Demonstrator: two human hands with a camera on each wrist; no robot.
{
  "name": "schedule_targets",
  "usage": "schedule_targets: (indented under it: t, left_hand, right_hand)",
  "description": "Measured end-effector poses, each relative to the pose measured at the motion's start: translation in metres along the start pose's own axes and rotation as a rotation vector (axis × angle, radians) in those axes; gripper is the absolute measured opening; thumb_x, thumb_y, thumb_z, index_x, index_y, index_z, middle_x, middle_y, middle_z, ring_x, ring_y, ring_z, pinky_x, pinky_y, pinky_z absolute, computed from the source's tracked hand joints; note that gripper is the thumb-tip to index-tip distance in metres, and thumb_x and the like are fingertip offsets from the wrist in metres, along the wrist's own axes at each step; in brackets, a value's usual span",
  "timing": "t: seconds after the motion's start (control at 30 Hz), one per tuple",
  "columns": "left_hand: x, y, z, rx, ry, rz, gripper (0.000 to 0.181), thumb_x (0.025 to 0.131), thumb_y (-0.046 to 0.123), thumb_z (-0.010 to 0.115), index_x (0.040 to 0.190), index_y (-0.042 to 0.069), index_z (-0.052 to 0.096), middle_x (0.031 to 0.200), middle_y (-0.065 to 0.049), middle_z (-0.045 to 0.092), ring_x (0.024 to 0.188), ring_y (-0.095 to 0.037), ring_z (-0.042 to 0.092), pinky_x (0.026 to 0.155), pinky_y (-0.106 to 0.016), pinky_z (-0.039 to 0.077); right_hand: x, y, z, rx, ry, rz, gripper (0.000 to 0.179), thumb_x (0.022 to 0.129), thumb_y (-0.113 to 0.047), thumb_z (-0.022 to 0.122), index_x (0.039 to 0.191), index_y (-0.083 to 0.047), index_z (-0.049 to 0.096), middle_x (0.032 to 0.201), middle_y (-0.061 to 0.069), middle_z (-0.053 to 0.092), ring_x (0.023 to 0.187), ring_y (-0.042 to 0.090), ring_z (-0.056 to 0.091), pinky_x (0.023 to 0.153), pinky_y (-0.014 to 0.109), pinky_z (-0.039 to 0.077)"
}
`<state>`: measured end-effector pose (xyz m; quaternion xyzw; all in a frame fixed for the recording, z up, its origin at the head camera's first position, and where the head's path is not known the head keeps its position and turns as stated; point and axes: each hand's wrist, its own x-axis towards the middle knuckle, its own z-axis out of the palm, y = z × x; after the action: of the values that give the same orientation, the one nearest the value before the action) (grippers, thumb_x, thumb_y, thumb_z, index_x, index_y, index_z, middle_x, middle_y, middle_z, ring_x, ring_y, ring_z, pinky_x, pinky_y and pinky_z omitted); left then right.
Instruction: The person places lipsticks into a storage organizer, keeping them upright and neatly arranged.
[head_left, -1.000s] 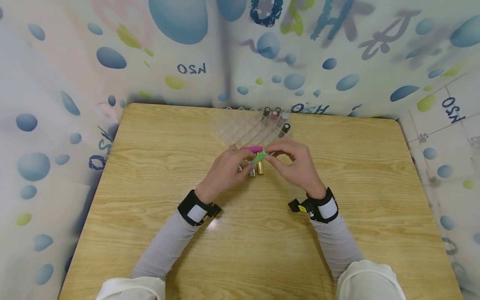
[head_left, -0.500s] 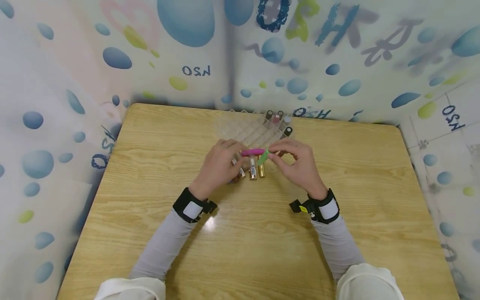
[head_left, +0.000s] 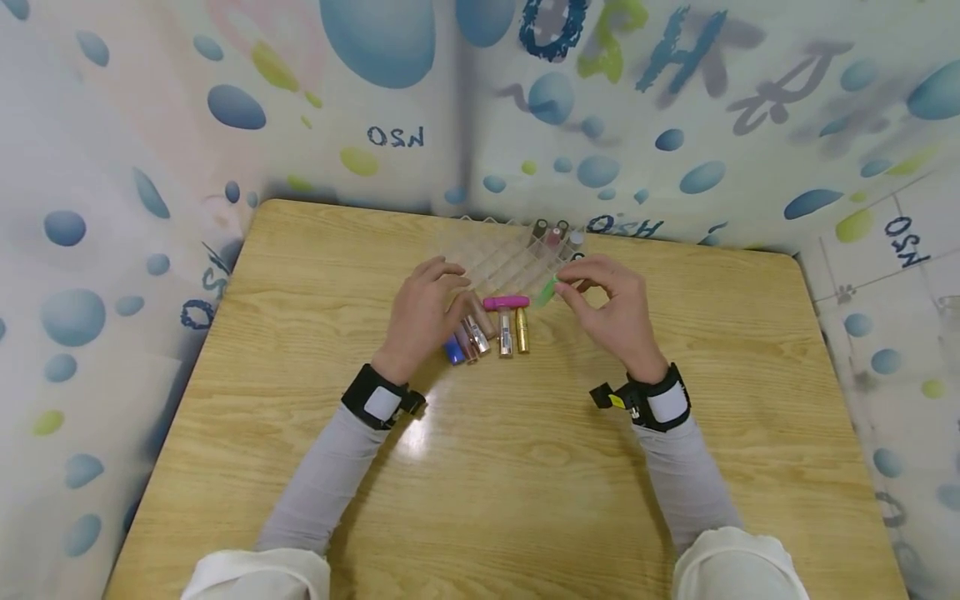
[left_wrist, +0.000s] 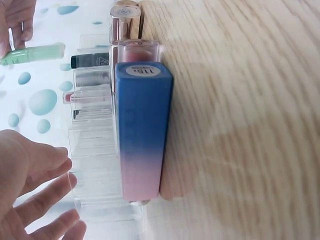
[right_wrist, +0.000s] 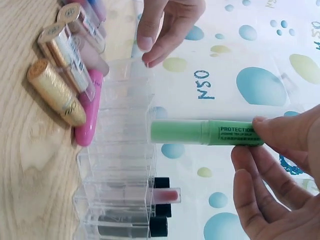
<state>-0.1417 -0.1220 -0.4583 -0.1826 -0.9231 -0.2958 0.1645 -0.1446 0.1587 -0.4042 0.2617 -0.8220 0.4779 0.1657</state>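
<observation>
A green lip balm tube (right_wrist: 205, 132) is pinched by its printed end between the thumb and fingers of my right hand (head_left: 611, 312). It hangs above the clear lipstick organizer (head_left: 487, 254). My left hand (head_left: 423, 317) holds nothing, its fingers slightly bent near the organizer's left front. Before the organizer lie a pink tube (head_left: 506, 302), a gold lipstick (head_left: 522, 331), a silver-and-clear lipstick (head_left: 506, 333) and several more tubes. One of these, a blue-to-pink lipstick (left_wrist: 143, 130), is nearest the left wrist camera.
Several tubes with dark or pale caps, such as a red lip gloss (right_wrist: 167, 195), stand in the organizer's right-hand cells. The wooden table (head_left: 495, 467) meets a patterned backdrop (head_left: 375, 179) behind the organizer.
Both hands were together at the lip balm. My left hand let go and moved left, uncovering the lying tubes. My right hand carried the lip balm to the right.
</observation>
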Motion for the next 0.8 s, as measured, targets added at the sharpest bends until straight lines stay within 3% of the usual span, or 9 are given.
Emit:
schedule_targets:
  t: [0.17, 0.3, 0.4, 0.57, 0.8]
  left_hand:
    - [0.0, -0.001, -0.004, -0.028, -0.022, -0.033, 0.024, 0.093, 0.012, 0.071, 0.114, 0.0, 0.076, 0.124, -0.016, 0.073, 0.133, -0.038, 0.057, 0.112, -0.048, 0.048]
    - [0.001, 0.0, -0.005, 0.0, -0.036, -0.013, 0.024, 0.094, 0.011, 0.071, 0.114, -0.001, 0.077, 0.123, -0.015, 0.074, 0.132, -0.038, 0.058, 0.114, -0.046, 0.046]
    - [0.001, -0.001, -0.005, 0.016, -0.043, 0.002, 0.023, 0.094, 0.011, 0.072, 0.112, -0.001, 0.078, 0.123, -0.016, 0.074, 0.131, -0.039, 0.059, 0.114, -0.045, 0.045]
    - [0.0, -0.001, -0.005, 0.024, -0.059, -0.002, 0.023, 0.094, 0.012, 0.071, 0.112, -0.001, 0.078, 0.124, -0.015, 0.074, 0.133, -0.038, 0.058, 0.114, -0.046, 0.046]
    - [-0.001, -0.002, -0.005, 0.026, -0.067, -0.007, 0.024, 0.094, 0.012, 0.07, 0.114, 0.0, 0.078, 0.125, -0.014, 0.073, 0.134, -0.037, 0.057, 0.113, -0.045, 0.047]
  right_hand:
    - [0.007, 0.011, -0.004, -0.05, 0.011, -0.011, 0.01, 0.089, -0.006, 0.077, 0.098, -0.002, 0.081, 0.098, 0.011, 0.076, 0.08, 0.018, 0.067, 0.073, 0.034, 0.058]
    - [0.012, 0.019, -0.005, -0.068, 0.026, -0.008, 0.012, 0.088, -0.004, 0.078, 0.099, 0.0, 0.081, 0.097, 0.012, 0.076, 0.08, 0.019, 0.067, 0.071, 0.036, 0.058]
    - [0.017, 0.022, -0.005, -0.061, 0.042, -0.018, 0.013, 0.087, 0.001, 0.078, 0.099, 0.003, 0.08, 0.096, 0.015, 0.076, 0.08, 0.023, 0.067, 0.071, 0.031, 0.057]
    - [0.024, 0.014, -0.005, -0.028, 0.064, -0.047, 0.012, 0.085, 0.009, 0.075, 0.098, 0.011, 0.077, 0.095, 0.025, 0.073, 0.084, 0.033, 0.066, 0.074, 0.027, 0.057]
    - [0.034, 0.003, -0.006, -0.04, 0.081, -0.035, 0.011, 0.086, 0.01, 0.074, 0.097, 0.012, 0.076, 0.094, 0.025, 0.072, 0.084, 0.034, 0.067, 0.073, 0.04, 0.06]
